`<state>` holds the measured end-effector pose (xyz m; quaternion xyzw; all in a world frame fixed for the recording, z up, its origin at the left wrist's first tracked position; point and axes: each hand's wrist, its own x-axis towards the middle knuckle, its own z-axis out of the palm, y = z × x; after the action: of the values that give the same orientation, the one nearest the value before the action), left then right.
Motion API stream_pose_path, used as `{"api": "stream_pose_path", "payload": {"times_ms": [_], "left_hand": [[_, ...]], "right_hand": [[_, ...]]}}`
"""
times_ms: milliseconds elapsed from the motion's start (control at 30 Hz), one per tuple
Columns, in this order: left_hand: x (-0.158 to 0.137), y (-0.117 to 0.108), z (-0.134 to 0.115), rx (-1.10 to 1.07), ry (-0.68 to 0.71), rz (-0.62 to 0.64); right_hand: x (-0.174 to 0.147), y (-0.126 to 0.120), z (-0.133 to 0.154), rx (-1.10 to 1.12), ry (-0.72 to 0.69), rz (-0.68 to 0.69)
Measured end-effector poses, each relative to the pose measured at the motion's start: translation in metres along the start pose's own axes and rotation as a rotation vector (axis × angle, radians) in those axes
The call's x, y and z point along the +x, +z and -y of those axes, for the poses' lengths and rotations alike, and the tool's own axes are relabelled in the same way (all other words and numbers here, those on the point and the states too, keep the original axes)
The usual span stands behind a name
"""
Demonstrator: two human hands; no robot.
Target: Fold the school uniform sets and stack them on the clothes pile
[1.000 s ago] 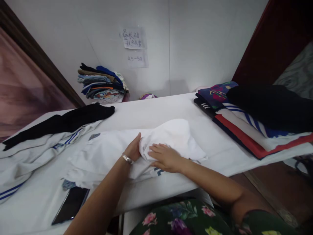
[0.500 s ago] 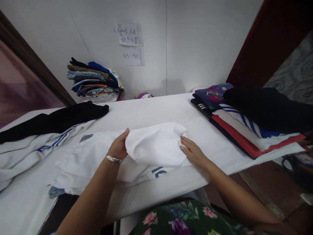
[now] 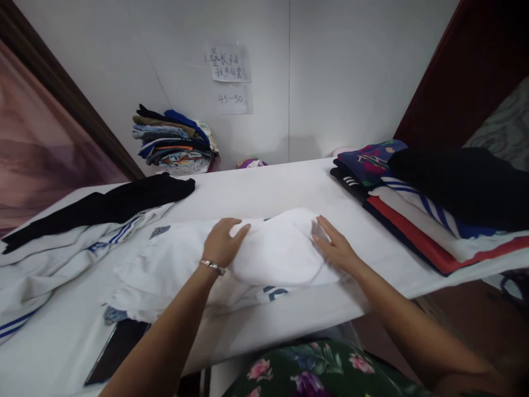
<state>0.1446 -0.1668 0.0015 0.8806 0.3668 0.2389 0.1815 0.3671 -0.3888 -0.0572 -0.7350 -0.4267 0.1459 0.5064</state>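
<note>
A white garment (image 3: 276, 251) lies on the white-covered table, partly folded over itself into a soft, rounded bundle. Some dark blue print shows at its near edge, and a small dark patch marks its left part. My left hand (image 3: 224, 242), with a bracelet at the wrist, rests over the left end of the folded part, thumb apart from the fingers. At the right end, my right hand (image 3: 335, 245) touches the cloth's edge with fingers stretched out. Both hands are open.
Folded clothes (image 3: 417, 209) are piled at the right of the table (image 3: 264, 187). Another stack of clothes (image 3: 177, 140) stands behind the far edge. A black garment (image 3: 107, 201) and a white one with blue stripes (image 3: 74, 259) lie on the left. Paper notes (image 3: 231, 80) hang on the wall.
My left hand has let go of the cloth's left edge and lies over it with fingers spread. The folded part has settled flatter. The view has shifted slightly left.
</note>
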Motion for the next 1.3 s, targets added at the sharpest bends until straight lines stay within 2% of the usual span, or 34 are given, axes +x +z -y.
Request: {"api": "stream_pose_path", "payload": {"times_ms": [100, 200, 267, 367, 433, 500, 567, 600, 667, 733, 867, 967, 1067, 1133, 1200, 1300], "left_hand": [[0.008, 0.015, -0.017, 0.106, 0.065, 0.166], [0.013, 0.027, -0.022, 0.067, 0.022, 0.330], [0.012, 0.024, -0.024, -0.160, -0.048, 0.354], [0.004, 0.003, -0.026, -0.606, -0.190, 0.377], [0.000, -0.010, -0.023, -0.725, -0.228, 0.405], [0.000, -0.015, -0.013, -0.599, -0.208, 0.324], [0.005, -0.007, 0.003, -0.292, -0.186, 0.209], [0.008, 0.000, 0.012, -0.124, -0.186, 0.204], [0.013, 0.018, 0.029, 0.137, -0.208, 0.290], [0.017, 0.032, 0.040, 0.260, -0.232, 0.395], [0.017, 0.042, 0.047, 0.291, -0.236, 0.394], [0.017, 0.039, 0.048, 0.237, -0.214, 0.361], [0.017, 0.032, 0.050, 0.138, -0.215, 0.340], [0.016, 0.023, 0.048, 0.057, -0.225, 0.304], [0.012, 0.011, 0.042, -0.006, -0.218, 0.235], [-0.002, -0.003, 0.024, -0.034, -0.129, 0.099]], "right_hand": [[0.010, 0.005, 0.012, -0.073, -0.062, 0.055], [0.016, 0.015, 0.018, -0.143, -0.123, 0.085], [0.017, 0.020, 0.016, -0.153, -0.125, 0.072], [0.016, 0.024, 0.008, -0.134, -0.091, 0.066], [0.014, 0.025, 0.003, -0.136, -0.074, 0.077], [0.010, 0.027, 0.000, -0.158, -0.080, 0.086], [0.007, 0.030, -0.001, -0.192, -0.094, 0.099], [0.006, 0.031, -0.002, -0.216, -0.098, 0.115], [0.006, 0.032, -0.002, -0.279, -0.097, 0.161], [0.007, 0.033, 0.000, -0.348, -0.087, 0.209], [0.008, 0.032, 0.014, -0.470, -0.148, 0.222], [0.005, 0.039, 0.035, -0.567, -0.341, 0.241], [0.007, 0.054, 0.052, -0.655, -0.505, 0.390], [0.015, 0.066, 0.056, -0.706, -0.500, 0.458], [0.025, 0.078, 0.055, -0.745, -0.437, 0.468], [0.037, 0.094, 0.048, -0.770, -0.410, 0.475]]}}
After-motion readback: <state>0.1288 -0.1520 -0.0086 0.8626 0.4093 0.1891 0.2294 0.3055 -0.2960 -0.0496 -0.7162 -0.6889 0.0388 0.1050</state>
